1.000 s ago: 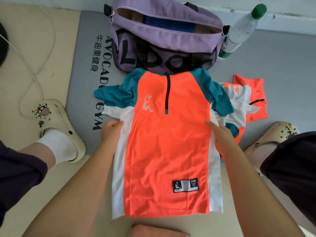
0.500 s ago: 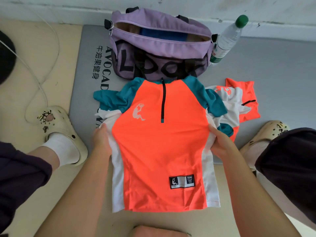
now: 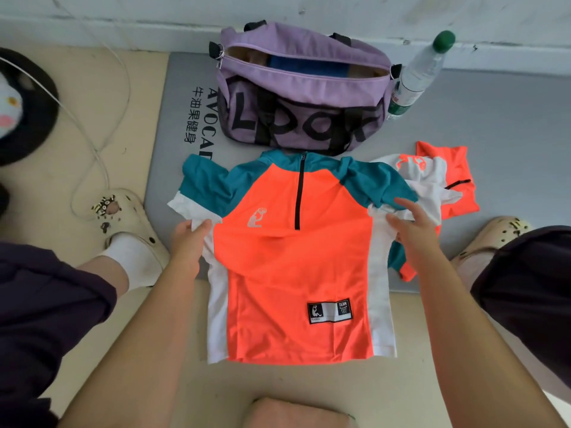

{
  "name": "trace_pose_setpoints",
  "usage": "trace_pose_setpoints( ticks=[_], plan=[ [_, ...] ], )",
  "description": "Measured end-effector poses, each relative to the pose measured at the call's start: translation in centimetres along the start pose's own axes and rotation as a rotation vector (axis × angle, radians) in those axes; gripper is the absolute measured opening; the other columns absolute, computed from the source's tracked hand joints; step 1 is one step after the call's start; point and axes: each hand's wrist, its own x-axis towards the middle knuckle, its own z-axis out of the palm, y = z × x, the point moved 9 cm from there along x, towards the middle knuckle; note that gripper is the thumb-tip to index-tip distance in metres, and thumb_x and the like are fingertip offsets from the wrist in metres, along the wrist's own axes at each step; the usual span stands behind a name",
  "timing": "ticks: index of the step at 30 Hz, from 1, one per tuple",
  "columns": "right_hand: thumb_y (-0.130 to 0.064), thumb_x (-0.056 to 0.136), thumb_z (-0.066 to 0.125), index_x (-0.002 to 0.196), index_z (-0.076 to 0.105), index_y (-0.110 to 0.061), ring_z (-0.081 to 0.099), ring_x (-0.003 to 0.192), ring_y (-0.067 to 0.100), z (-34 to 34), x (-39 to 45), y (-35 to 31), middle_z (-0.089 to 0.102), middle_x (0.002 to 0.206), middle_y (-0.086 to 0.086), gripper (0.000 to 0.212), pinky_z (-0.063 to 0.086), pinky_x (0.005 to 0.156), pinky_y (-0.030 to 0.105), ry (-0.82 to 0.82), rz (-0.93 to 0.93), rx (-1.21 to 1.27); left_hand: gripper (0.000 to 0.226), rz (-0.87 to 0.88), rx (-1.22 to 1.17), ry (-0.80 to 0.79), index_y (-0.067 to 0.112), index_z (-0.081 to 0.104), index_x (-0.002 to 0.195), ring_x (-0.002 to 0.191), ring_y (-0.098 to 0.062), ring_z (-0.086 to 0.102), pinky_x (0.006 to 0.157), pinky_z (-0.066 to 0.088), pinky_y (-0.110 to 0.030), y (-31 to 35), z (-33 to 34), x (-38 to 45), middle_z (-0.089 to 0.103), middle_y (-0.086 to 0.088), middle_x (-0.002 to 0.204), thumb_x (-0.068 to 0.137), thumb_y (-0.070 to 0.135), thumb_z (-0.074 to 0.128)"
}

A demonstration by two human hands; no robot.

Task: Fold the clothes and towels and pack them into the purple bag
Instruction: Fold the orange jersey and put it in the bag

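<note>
Head view: shirt (image 3: 296, 273) now spread below purple bag (image 3: 302, 88), left hand (image 3: 188, 239) pinching its edge, right hand (image 3: 408, 223) open-fingered, ready for folding.

Bright, even, diffuse light fills the scene, with no clear source. Shadows are soft and faint, thin under the purple fabric duffel bag (image 3: 304, 97) and the neon-orange jersey with teal shoulders (image 3: 296, 267). The orange looks oversaturated. Wide-angle distortion curves the white wall base (image 3: 92, 23) and stretches the edges. The right hand (image 3: 408, 223) is slightly motion-blurred; overall detail is soft.
</note>
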Motion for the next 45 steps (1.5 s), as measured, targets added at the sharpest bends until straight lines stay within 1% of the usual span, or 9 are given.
trace_pose_setpoints(
  ticks=[7, 10, 14, 18, 23, 31, 36, 40, 45],
  plan=[
    [-0.013, 0.082, 0.074, 0.100, 0.076, -0.015, 0.055, 0.067, -0.001, 3.4, 0.2, -3.7, 0.058, 0.070, -0.016, 0.018, 0.038, 0.064, 0.013, -0.148, -0.238, -0.572, 0.031, 0.192, 0.168, -0.318, 0.027, 0.069, 0.114, 0.116, -0.012, 0.058, 0.091, 0.042, -0.019, 3.3, 2.7, -0.2, 0.066, 0.004, 0.121, 0.089, 0.008, 0.067],
    [-0.017, 0.086, 0.069, 0.100, 0.075, -0.010, 0.063, 0.094, 0.024, 3.7, 0.2, -4.2, 0.072, 0.095, 0.006, 0.017, 0.040, 0.074, 0.026, -0.095, -0.322, -0.850, 0.025, 0.226, 0.343, -0.240, 0.017, 0.073, 0.111, 0.104, -0.018, 0.064, 0.087, 0.048, -0.026, 3.4, 2.2, 0.1, 0.070, -0.003, 0.112, 0.087, 0.008, 0.068],
    [-0.010, 0.086, 0.070, 0.100, 0.071, 0.003, 0.057, 0.099, 0.039, 2.5, 0.0, -5.9, 0.063, 0.101, 0.023, 0.019, 0.042, 0.088, 0.039, 0.079, -0.437, -0.786, 0.020, 0.428, 0.664, 0.077, 0.006, 0.076, 0.081, 0.078, -0.034, 0.062, 0.070, 0.048, -0.038, 5.7, 0.1, 0.0, 0.067, -0.017, 0.081, 0.086, 0.024, 0.068],
    [-0.012, 0.087, 0.067, 0.093, 0.067, -0.003, 0.055, 0.094, 0.014, 2.8, 0.2, -6.6, 0.061, 0.097, 0.004, 0.011, 0.044, 0.084, 0.027, 0.041, -0.400, -0.496, 0.032, 0.567, 0.581, -0.024, 0.003, 0.055, 0.061, 0.070, -0.026, 0.048, 0.063, 0.034, -0.032, 7.6, 2.2, -0.4, 0.051, -0.011, 0.072, 0.086, 0.019, 0.067],
    [-0.023, 0.089, 0.059, 0.073, 0.056, -0.026, 0.042, 0.056, -0.002, 2.4, 1.0, -4.7, 0.049, 0.068, -0.012, 0.016, 0.038, 0.054, 0.013, 0.026, -0.185, -0.198, 0.020, 0.297, 0.284, -0.128, 0.012, 0.057, 0.087, 0.073, -0.015, 0.050, 0.063, 0.040, -0.028, 6.1, 3.2, 0.9, 0.055, 0.002, 0.079, 0.093, 0.031, 0.054],
    [-0.015, 0.094, 0.054, 0.098, 0.062, -0.002, 0.051, 0.087, 0.020, 1.3, 2.5, -3.0, 0.059, 0.092, 0.007, 0.016, 0.033, 0.072, 0.026, 0.077, -0.158, -0.565, 0.020, 0.340, 0.519, 0.019, 0.012, 0.057, 0.088, 0.084, -0.031, 0.056, 0.072, 0.042, -0.037, 3.9, 2.4, 1.5, 0.062, -0.011, 0.087, 0.093, 0.030, 0.051],
    [-0.007, 0.087, 0.057, 0.104, 0.063, 0.002, 0.050, 0.105, 0.040, 3.9, 1.0, -5.9, 0.059, 0.108, 0.023, 0.020, 0.038, 0.085, 0.047, 0.196, -0.458, -0.994, 0.018, 0.560, 0.711, 0.158, 0.006, 0.067, 0.105, 0.106, -0.038, 0.053, 0.088, 0.042, -0.043, 6.7, 4.2, 0.1, 0.060, -0.019, 0.110, 0.090, 0.014, 0.058],
    [-0.006, 0.081, 0.062, 0.092, 0.064, 0.001, 0.051, 0.095, 0.038, 9.4, -0.5, -6.9, 0.059, 0.092, 0.018, 0.013, 0.041, 0.077, 0.049, 0.014, -0.692, -1.041, 0.024, 0.910, 0.902, -0.230, 0.008, 0.067, 0.110, 0.108, -0.032, 0.056, 0.093, 0.044, -0.043, 8.0, 11.9, -2.9, 0.065, -0.010, 0.112, 0.088, 0.017, 0.066],
    [-0.017, 0.087, 0.062, 0.105, 0.059, -0.005, 0.046, 0.108, 0.029, 11.9, 0.6, -4.1, 0.058, 0.104, 0.010, 0.022, 0.046, 0.073, 0.042, -0.205, -0.579, -1.167, 0.038, 0.772, 1.083, -0.330, 0.014, 0.056, 0.126, 0.117, -0.028, 0.051, 0.095, 0.043, -0.041, 6.5, 13.9, -0.3, 0.057, -0.007, 0.126, 0.091, 0.029, 0.064]
  ],
)
